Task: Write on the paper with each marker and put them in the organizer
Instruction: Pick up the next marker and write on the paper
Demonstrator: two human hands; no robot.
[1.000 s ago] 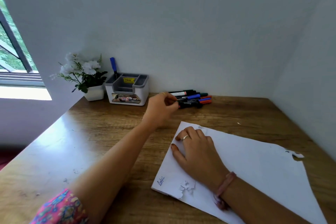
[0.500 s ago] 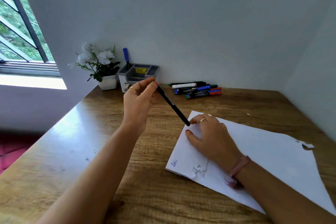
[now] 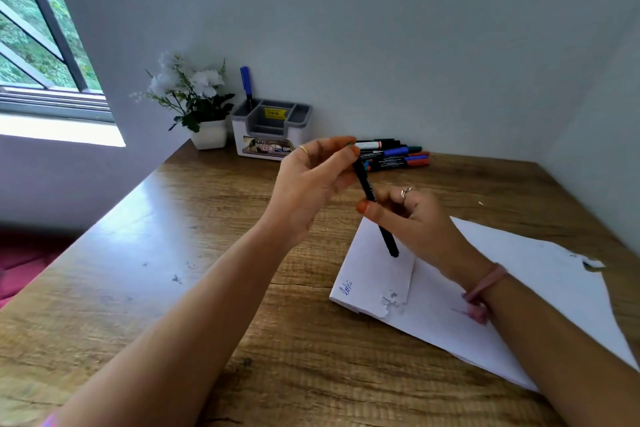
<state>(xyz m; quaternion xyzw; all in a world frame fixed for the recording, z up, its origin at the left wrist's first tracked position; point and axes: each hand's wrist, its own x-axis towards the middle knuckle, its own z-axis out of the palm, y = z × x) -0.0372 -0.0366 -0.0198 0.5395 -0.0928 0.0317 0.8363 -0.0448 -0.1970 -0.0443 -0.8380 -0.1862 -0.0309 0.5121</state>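
Note:
Above the wooden desk, my left hand [image 3: 311, 180] pinches the upper, green-capped end of a black marker [image 3: 388, 239]. My right hand [image 3: 412, 222] has its fingers curled round the marker's middle. The marker slants down to the right, its lower tip just over the white paper [image 3: 485, 308]. A short blue scribble sits at the paper's near left corner. The white and grey organizer [image 3: 273, 130] stands at the back by the wall with one blue marker [image 3: 246, 83] upright in its left slot. Several more markers [image 3: 398, 156] lie in a pile to its right.
A small white pot of white flowers [image 3: 194, 97] stands left of the organizer. A window [image 3: 34, 38] fills the left wall. The paper has torn edges at its near corner and right side. The desk [image 3: 173, 270] runs to walls at the back and right.
My left hand lifted a black marker from the pile and carried it over the paper. My right hand left the paper and took hold of the marker's middle.

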